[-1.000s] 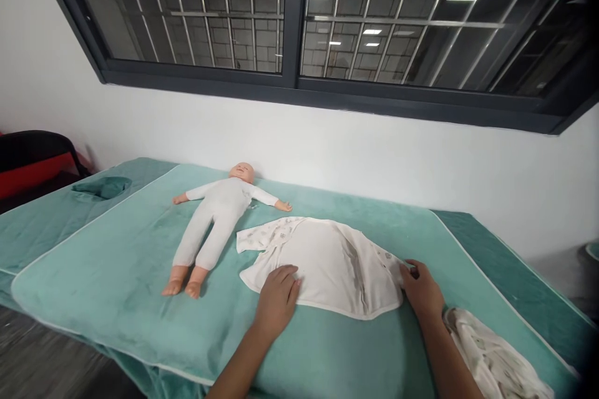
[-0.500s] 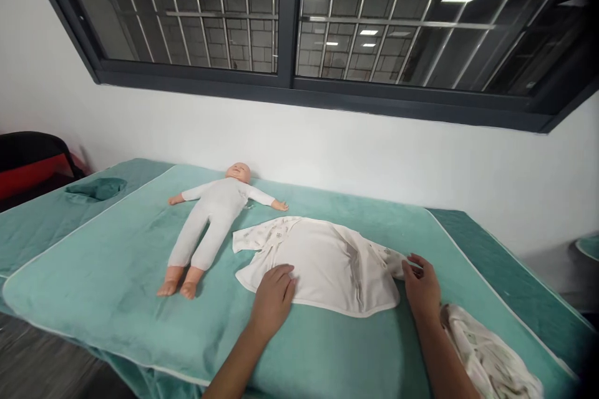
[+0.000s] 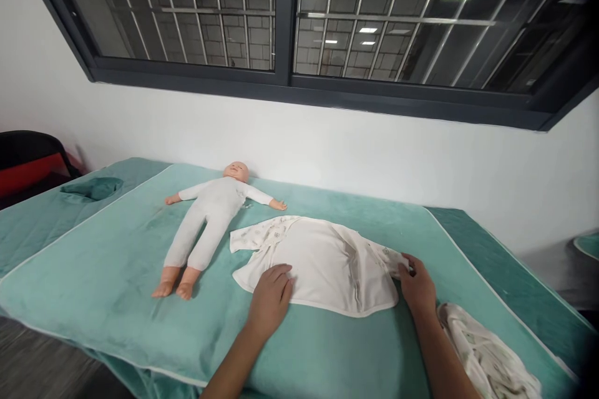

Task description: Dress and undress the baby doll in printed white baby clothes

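A white baby shirt [image 3: 322, 262] with small printed sleeves lies spread out on the green covered bed, its lower edge toward me. My left hand [image 3: 271, 293] rests on the shirt's lower left part, fingers stretched out flat. At the far right sleeve, my right hand [image 3: 418, 282] pinches the cuff between thumb and fingers. A baby doll [image 3: 206, 218] in a white bodysuit lies on its back to the left, arms spread and feet toward me. Beside my right forearm is a crumpled printed cloth [image 3: 489, 355], partly hidden by the arm.
The green bed cover [image 3: 116, 299] has pale piping along its edges. A dark green folded cloth [image 3: 91, 189] lies at the far left. A white wall [image 3: 327, 143] and a barred window [image 3: 290, 78] stand behind the bed. A black and red object [image 3: 32, 162] is at the left edge.
My right hand's fingers have closed in on the sleeve cuff. My left hand stays on the shirt, and the whole view has shifted slightly.
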Tool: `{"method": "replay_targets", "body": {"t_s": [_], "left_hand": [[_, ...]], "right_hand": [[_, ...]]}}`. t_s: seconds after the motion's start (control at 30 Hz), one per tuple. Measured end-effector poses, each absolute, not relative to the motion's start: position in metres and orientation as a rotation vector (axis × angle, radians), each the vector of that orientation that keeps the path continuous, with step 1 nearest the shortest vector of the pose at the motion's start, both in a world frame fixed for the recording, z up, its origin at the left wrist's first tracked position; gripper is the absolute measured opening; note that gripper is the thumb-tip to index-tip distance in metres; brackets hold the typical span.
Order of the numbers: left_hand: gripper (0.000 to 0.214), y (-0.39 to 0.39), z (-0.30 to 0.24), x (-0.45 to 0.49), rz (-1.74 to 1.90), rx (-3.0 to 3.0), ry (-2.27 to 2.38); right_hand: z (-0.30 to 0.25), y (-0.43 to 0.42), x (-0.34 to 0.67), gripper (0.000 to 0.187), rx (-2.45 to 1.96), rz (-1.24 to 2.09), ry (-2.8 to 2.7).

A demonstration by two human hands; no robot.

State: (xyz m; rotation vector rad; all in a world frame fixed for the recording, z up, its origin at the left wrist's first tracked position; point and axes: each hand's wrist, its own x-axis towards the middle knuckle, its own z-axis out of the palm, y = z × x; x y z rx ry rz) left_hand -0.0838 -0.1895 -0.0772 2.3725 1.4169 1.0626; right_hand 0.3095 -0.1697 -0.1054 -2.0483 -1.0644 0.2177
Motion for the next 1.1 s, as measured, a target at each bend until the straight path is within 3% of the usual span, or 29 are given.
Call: {"method": "replay_targets", "body": {"t_s": [0.23,0.43,0.57,0.8,0.93,1.1], "left_hand": [[0.02,-0.19,-0.077,-0.084,1.071,2.372,1.409],[0.018,-0.19,-0.08,-0.084,1.074,2.374,1.424],[0.016,-0.191,-0.082,-0.084,1.136,2.366,1.431],[0.024,-0.17,-0.076,-0.11,1.332,2.284,1.702],[0.039,-0.144,-0.075,-0.143,1.137,2.281,1.961],[0.042,-0.128,-0.082,-0.165,0.85,2.292,2.053]], "right_hand": [[-0.111,-0.168,0.311,0.057,-1.986,0.1,-1.159],[-0.112,-0.169,0.298,0.05,-1.839,-0.324,-1.419],[-0.116,-0.169,0.287,0.051,-2.001,-0.202,-1.7],[-0.114,-0.168,0.286,0.058,-2.212,-0.134,-1.658],[-0.112,-0.167,0.284,0.061,-2.251,-0.091,-1.638],[-0.114,-0.167,0.286,0.063,-2.224,-0.052,-1.626]]}}
